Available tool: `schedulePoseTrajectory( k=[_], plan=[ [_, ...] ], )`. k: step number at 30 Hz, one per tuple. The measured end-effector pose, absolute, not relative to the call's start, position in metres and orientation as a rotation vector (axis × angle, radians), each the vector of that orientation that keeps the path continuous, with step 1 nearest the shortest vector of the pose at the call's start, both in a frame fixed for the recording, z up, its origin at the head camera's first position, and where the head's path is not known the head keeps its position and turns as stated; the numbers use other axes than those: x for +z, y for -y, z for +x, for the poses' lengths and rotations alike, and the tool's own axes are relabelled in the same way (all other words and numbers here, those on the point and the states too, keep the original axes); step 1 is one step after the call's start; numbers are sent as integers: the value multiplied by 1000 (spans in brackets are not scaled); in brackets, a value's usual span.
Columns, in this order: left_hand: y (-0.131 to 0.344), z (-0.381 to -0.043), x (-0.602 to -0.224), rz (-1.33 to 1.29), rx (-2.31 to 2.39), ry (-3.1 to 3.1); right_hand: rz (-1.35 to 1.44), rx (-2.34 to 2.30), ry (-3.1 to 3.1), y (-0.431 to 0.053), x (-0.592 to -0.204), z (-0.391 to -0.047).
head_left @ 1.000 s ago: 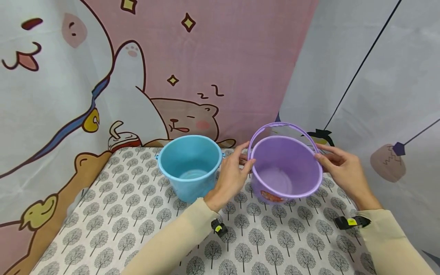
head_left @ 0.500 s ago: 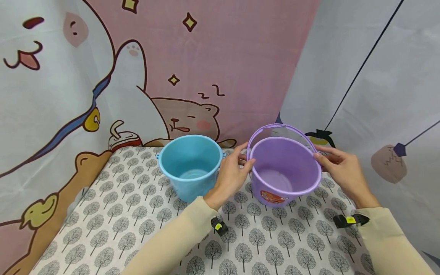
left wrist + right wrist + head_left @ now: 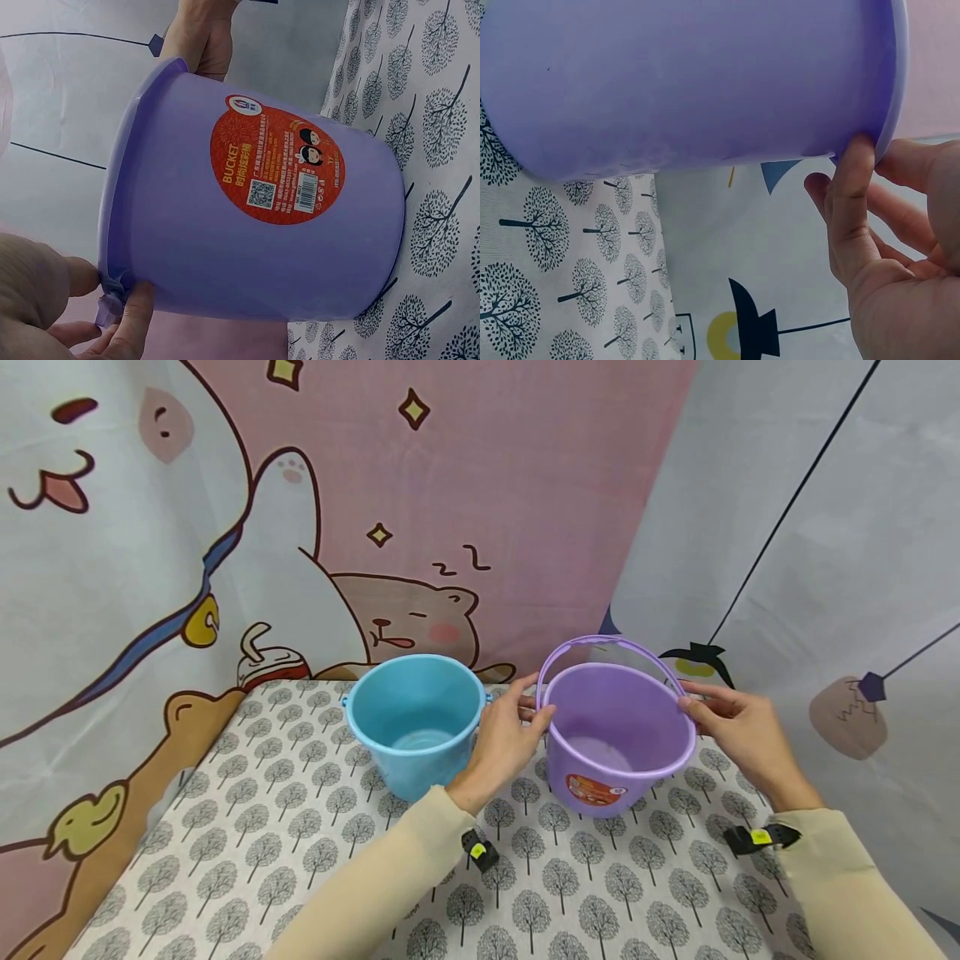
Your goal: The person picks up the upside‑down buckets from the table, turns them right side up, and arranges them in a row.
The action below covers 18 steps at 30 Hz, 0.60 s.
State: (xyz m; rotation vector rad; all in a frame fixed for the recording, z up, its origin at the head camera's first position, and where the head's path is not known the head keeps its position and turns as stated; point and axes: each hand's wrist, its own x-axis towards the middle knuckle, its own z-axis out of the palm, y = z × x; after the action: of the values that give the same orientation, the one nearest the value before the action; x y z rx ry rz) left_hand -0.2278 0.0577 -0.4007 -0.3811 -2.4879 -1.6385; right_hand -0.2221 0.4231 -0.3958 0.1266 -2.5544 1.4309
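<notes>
A purple bucket [image 3: 555, 760] with its handle [image 3: 600, 640] raised stands on the right part of the table, its mouth tipped toward the head camera. On its front is a red label [image 3: 277, 161] reading "BUCKET". My left hand [image 3: 504, 745] pinches the rim at the left handle joint, thumb on one side and fingers on the other. At the opposite side, my right hand [image 3: 742, 731] pinches the rim near the other handle end. Just left of my left hand stands a light blue bucket [image 3: 416, 768], upright and partly covered by that hand.
A tree-print cloth [image 3: 300, 835] covers the table. Behind and to the right hang curtains [image 3: 525, 485] with cartoon animals, close to the table's far edge. Beige sleeves [image 3: 382, 885] and black wrist straps are on both arms.
The purple bucket has turned and tilted slightly, so more of its red label shows. My right hand has shifted a little to the left with the rim. The blue bucket stays put.
</notes>
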Motion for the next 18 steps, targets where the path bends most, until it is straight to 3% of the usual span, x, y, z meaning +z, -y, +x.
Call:
schedulePoseTrajectory(
  k=[18],
  plan=[
    [-61, -231, -407, -327, -1615, 2570, 53, 1472, 2604, -421, -401, -226]
  ],
)
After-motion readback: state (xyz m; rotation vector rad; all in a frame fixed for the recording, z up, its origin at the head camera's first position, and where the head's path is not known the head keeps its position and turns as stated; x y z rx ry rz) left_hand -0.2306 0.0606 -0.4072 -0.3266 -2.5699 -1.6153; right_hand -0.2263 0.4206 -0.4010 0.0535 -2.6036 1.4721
